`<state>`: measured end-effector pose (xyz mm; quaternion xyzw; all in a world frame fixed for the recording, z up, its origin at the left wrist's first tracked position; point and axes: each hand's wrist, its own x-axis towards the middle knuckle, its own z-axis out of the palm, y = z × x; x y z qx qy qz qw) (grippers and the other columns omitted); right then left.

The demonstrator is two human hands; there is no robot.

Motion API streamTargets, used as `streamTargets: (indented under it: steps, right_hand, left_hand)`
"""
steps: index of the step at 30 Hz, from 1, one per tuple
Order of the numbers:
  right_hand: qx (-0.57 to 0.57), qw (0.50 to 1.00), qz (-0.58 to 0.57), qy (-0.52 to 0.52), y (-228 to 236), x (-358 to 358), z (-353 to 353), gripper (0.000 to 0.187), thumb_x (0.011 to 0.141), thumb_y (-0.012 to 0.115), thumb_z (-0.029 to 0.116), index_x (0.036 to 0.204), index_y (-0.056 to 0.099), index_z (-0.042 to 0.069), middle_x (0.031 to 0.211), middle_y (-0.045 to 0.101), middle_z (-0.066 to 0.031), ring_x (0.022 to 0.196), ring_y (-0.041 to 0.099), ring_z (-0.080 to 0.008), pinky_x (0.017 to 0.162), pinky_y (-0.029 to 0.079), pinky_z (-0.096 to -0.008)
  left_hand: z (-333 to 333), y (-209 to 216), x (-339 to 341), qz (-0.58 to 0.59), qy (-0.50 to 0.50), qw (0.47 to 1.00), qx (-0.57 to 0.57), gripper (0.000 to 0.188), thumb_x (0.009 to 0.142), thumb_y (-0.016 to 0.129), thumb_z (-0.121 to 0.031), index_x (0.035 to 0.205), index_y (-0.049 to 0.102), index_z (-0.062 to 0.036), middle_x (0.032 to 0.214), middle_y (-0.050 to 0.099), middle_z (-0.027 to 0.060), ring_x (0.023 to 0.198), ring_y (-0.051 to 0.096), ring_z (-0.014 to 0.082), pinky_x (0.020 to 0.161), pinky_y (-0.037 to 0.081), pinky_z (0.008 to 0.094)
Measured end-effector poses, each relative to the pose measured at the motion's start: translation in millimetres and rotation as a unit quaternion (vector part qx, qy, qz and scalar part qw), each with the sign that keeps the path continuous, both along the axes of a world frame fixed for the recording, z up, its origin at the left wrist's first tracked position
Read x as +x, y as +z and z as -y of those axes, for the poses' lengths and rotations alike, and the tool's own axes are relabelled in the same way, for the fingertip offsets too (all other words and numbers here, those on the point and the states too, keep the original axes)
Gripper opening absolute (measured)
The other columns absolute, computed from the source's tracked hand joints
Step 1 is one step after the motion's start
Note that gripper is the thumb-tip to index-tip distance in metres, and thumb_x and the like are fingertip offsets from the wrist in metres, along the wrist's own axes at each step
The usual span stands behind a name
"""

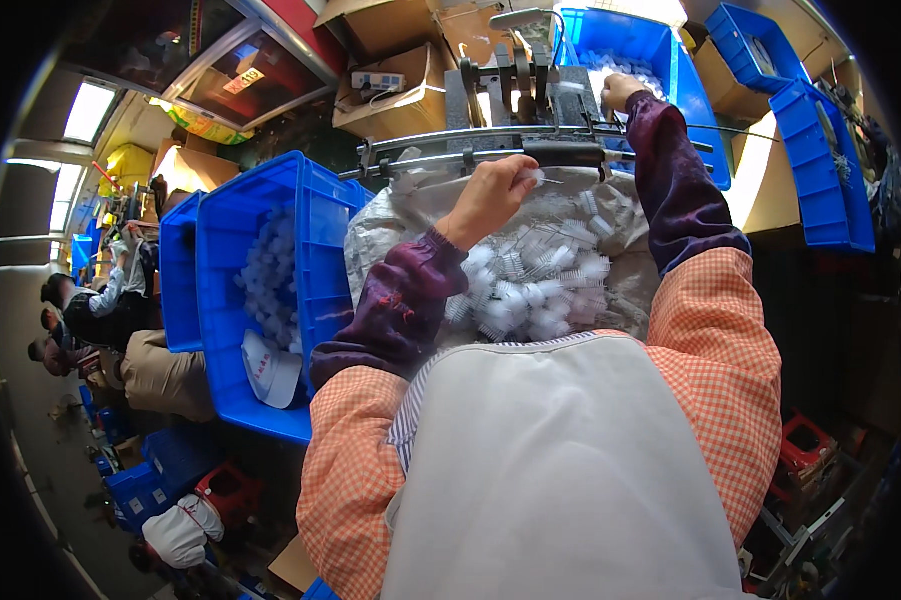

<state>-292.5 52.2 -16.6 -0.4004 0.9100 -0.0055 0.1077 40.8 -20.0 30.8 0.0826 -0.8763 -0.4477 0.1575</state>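
Observation:
My left hand is pinched round a small white bristle brush, just in front of the machine's horizontal bar. Below it, a heap of white bristle brushes with thin wire stems lies on a grey plastic sheet over my lap. My right hand reaches farther out, beside the dark metal machine and at the near edge of a blue bin. Its fingers are curled downward; what they hold, if anything, is hidden. Small white pieces fill part of that bin.
Left of me stands a blue crate with white pieces and a white cap. A black roller sits on the machine's bar. Cardboard boxes stand behind; more blue crates are at right. Other people sit far left.

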Motion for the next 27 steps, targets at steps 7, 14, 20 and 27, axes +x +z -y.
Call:
streamTargets:
  steps: [7, 14, 20, 27]
  right_hand:
    - [-0.054, 0.962, -0.092, -0.252, 25, -18, -54, 0.053, 0.082, 0.05, 0.042, 0.124, 0.045, 0.011, 0.118, 0.052, -0.0184, 0.108, 0.051, -0.0333, 0.088, 0.042, -0.0414]
    - [-0.308, 0.819, 0.374, 0.307, 43, 151, -53, 0.037, 0.084, 0.048, 0.005, 0.121, 0.046, 0.002, 0.111, 0.055, -0.0174, 0.095, 0.057, -0.0235, 0.083, 0.044, -0.0313]
    - [-0.308, 0.895, 0.257, 0.195, 29, 144, -26, 0.028, 0.082, 0.052, 0.011, 0.109, 0.056, 0.004, 0.101, 0.059, -0.0179, 0.093, 0.057, -0.0335, 0.079, 0.045, -0.0358]
    - [-0.275, 0.952, -0.117, 0.07, -33, 76, 22, 0.019, 0.081, 0.051, 0.015, 0.096, 0.06, 0.008, 0.094, 0.058, -0.0109, 0.093, 0.054, -0.0302, 0.08, 0.042, -0.0394]
  left_hand:
    - [2, -5, 0, -0.004, 0.002, 1.0, 0.004, 0.021, 0.08, 0.06, -0.007, 0.1, 0.058, 0.0018, 0.08, 0.064, 0.012, 0.072, 0.062, 0.0134, 0.065, 0.048, 0.0251]
    - [-5, -5, -10, -0.041, 0.035, 0.997, 0.052, 0.021, 0.081, 0.058, -0.004, 0.101, 0.057, 0.0031, 0.084, 0.065, 0.0143, 0.079, 0.065, 0.0153, 0.068, 0.05, 0.0245]
    - [12, -4, 22, 0.136, 0.029, 0.987, -0.084, 0.047, 0.077, 0.064, -0.031, 0.106, 0.052, 0.0042, 0.091, 0.062, 0.022, 0.084, 0.062, 0.0307, 0.07, 0.048, 0.0361]
    - [23, -27, 70, 0.321, -0.211, 0.913, -0.134, 0.062, 0.067, 0.068, -0.048, 0.106, 0.055, -0.0014, 0.104, 0.056, 0.0209, 0.1, 0.053, 0.0334, 0.086, 0.042, 0.0372]
